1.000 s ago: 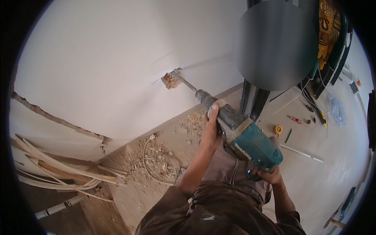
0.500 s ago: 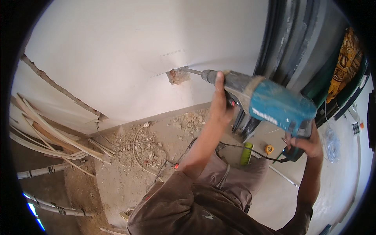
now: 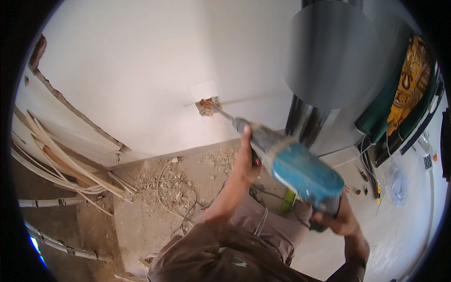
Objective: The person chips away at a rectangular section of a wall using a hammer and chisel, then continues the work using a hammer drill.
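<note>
A teal and grey hammer drill (image 3: 296, 169) points up and left at a white wall (image 3: 141, 80). Its bit (image 3: 223, 114) sits in a rough reddish hole (image 3: 206, 106) broken into the plaster. My left hand (image 3: 246, 157) grips the front barrel of the drill. My right hand (image 3: 336, 218) holds the rear handle, low at the right. Both forearms come up from my brown sleeves at the bottom edge.
Plaster rubble (image 3: 174, 188) and a loose cable lie on the concrete floor below the hole. White conduits (image 3: 61, 169) run out of a chased channel at the left. A dark metal frame (image 3: 305, 122) stands right of the drill. Small tools and a wire coil (image 3: 397, 185) lie at the right.
The view has shifted, so the hole sits more central. The drill has tilted downward to the right, and both hands stay on it with the bit at the hole.
</note>
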Available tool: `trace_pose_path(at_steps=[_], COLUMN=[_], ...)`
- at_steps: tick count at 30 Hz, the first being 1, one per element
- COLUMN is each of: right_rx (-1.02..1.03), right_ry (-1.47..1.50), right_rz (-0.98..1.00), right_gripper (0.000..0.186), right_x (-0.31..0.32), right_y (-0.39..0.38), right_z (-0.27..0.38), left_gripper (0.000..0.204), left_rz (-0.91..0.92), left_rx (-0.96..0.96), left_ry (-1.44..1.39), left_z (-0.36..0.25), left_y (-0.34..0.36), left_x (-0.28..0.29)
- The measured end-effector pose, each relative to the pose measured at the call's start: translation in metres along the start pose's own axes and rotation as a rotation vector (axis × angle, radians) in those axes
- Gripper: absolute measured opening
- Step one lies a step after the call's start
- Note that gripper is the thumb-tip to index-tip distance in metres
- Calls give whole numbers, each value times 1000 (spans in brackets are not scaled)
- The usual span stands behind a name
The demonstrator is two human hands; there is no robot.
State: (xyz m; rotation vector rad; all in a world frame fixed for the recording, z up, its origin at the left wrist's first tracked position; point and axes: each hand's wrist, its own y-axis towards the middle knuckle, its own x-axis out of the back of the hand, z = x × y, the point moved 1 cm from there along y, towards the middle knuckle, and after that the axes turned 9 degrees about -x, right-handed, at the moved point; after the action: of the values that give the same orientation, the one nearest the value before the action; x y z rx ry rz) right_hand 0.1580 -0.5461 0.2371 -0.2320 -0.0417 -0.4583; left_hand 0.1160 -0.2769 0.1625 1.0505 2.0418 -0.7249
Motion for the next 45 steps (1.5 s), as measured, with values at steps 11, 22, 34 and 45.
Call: trace_pose_path(at_steps=[11,22,34,45], right_rx=[-153,2,-18,59], right_ry=[247,-60,-607,-715], right_rz=[-368,-411,-461,-437], right_gripper=[74,67,91,93], right_x=[-83,-66,-74,-57], right_y=[-12,27,67,87], right_z=[-108,55,179,194], left_gripper=[66,62,60,61], left_rz=[-27,209,161,56], left_rx=[4,-52,-145,-137], left_ry=[130,-280,-546,-570], left_z=[-8,-46,-92,-92], left_y=[-6,25,33,47], left_x=[51,17,-10,-20])
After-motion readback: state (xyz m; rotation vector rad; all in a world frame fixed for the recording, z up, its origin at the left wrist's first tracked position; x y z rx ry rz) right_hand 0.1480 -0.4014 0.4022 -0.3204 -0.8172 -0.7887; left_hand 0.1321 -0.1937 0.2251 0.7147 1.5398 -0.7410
